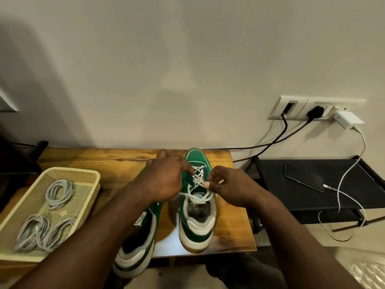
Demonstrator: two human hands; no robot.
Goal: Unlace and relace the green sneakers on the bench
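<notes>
Green suede sneaker with white heel panel and tan gum sole (195, 232): upright on the wooden surface (93, 161), toe to the wall. Its white flat lace (198, 176) criss-crosses the forward eyelets and lies slack over the tongue, strands pinched by left hand (166, 178) and right hand (229, 186). Matching second green sneaker (143, 234) sits just beside it on the left, angled, heel past the near edge, front half hidden under a forearm.

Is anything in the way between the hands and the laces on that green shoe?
Nothing visible. The right hand pinches the laces of the green shoe, and the left hand reaches them too with curled fingers. The basket sits well off to the left, and the other shoe lies under the left forearm, blocking nothing.
</notes>
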